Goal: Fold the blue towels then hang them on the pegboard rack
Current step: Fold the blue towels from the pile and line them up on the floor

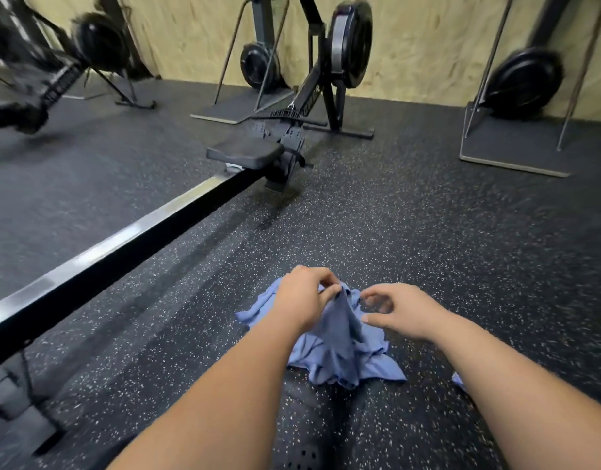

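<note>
Head view: the towel (340, 347) lies crumpled on the floor (428, 232), between both hands. The left hand (302, 300) pinches its raised peak. The right hand (402, 312) sits just right of that peak, fingers curled (whether on cloth, I cannot tell), so the loose cloth lies to its left.

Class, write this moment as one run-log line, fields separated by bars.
stage: unfolded | left hand: pinches top of blue towel pile | right hand: beside it, grip unclear | place: gym floor
</note>
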